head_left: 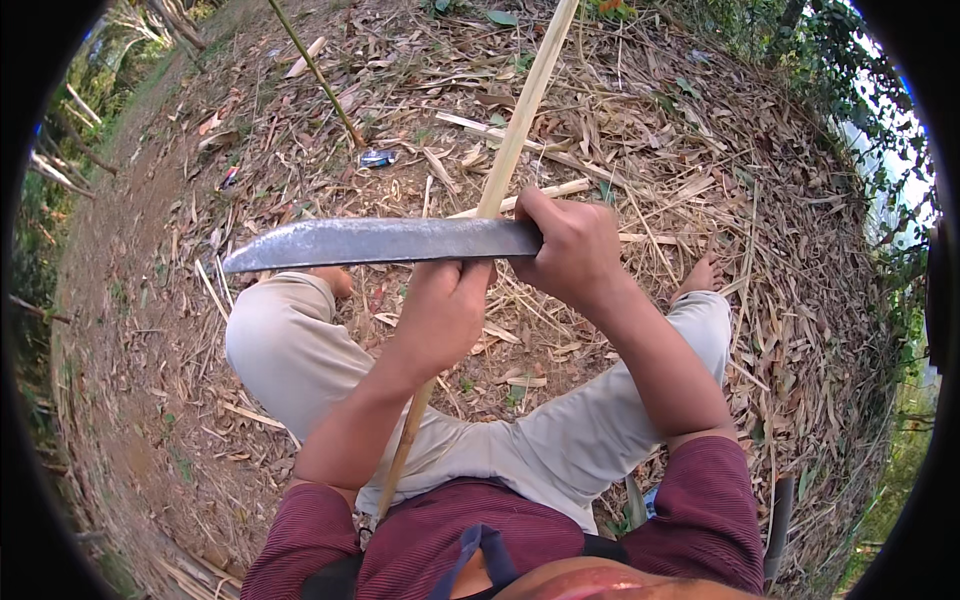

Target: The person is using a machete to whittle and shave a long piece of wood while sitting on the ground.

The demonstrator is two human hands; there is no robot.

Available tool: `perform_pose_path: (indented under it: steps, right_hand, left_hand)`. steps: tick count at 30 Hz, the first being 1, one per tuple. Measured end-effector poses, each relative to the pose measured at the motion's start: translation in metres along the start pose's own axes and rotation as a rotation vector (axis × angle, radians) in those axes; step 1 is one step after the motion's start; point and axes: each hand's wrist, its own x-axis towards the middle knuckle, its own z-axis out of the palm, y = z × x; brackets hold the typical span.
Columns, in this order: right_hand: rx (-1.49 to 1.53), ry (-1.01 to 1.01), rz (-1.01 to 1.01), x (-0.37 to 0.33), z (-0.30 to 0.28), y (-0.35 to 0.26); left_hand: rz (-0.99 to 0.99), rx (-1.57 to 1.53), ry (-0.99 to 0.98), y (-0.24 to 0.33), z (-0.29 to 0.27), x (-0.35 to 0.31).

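My right hand (pixel 572 250) grips the handle of a long grey machete blade (pixel 375 243) that points left across the view. My left hand (pixel 440 310) is closed around a long pale bamboo strip (pixel 522 115), just under the blade. The strip runs from my lap up and away toward the top of the view, and the blade lies across it where the two hands meet. I sit on the ground with my knees spread, in light trousers (pixel 290 350) and a maroon shirt.
Dry bamboo leaves and split slivers (pixel 560 187) cover the ground all around. A thin green cane (pixel 320 75) stands slanted at the upper left beside a small blue wrapper (pixel 377 157). Green bushes line the right edge. A bare dirt path runs along the left.
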Motion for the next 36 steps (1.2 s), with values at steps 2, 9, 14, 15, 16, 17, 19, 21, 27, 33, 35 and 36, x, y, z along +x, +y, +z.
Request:
perform_pose_path:
  steps: [2, 9, 14, 15, 16, 17, 19, 21, 27, 33, 35, 36]
  right_hand:
    - [0.007, 0.064, -0.039, -0.002, 0.007, 0.001]
    - [-0.021, 0.088, -0.078, 0.001, 0.023, 0.020]
    - [-0.021, 0.111, -0.091, 0.006, 0.026, 0.032]
    - [-0.029, 0.117, -0.094, 0.008, 0.027, 0.037]
    - [-0.027, 0.130, -0.108, 0.010, 0.027, 0.040]
    - [-0.025, 0.142, -0.123, 0.012, 0.027, 0.042]
    - [-0.110, 0.186, -0.168, 0.017, 0.028, 0.053]
    - [-0.213, 0.107, 0.139, 0.024, 0.022, 0.078]
    - [0.185, 0.286, 0.847, 0.029, -0.053, 0.147]
    - [0.101, 0.247, 0.313, 0.018, -0.032, 0.052]
    - [0.047, 0.217, 0.132, 0.017, -0.024, 0.043]
    - [0.068, 0.192, 0.102, 0.014, -0.017, 0.036]
  left_hand:
    - [0.171, 0.160, 0.031, -0.007, 0.005, -0.001]
    - [0.084, 0.193, 0.058, -0.014, 0.006, -0.001]
    - [0.237, 0.297, 0.110, -0.015, 0.006, 0.002]
    - [0.245, 0.299, 0.117, -0.013, 0.005, 0.003]
    - [0.195, 0.264, 0.096, -0.010, 0.004, 0.003]
    - [0.145, 0.228, 0.075, -0.006, 0.002, 0.003]
    - [0.189, 0.273, 0.086, -0.009, 0.000, 0.005]
    - [0.048, 0.208, 0.031, -0.006, -0.013, -0.012]
    - [-0.144, -0.198, -0.096, 0.000, -0.042, -0.012]
    - [-0.350, -0.676, -0.361, 0.005, -0.034, -0.012]
    - [-0.366, -0.776, -0.464, 0.005, -0.036, -0.009]
    - [-0.346, -0.691, -0.447, 0.008, -0.035, -0.010]
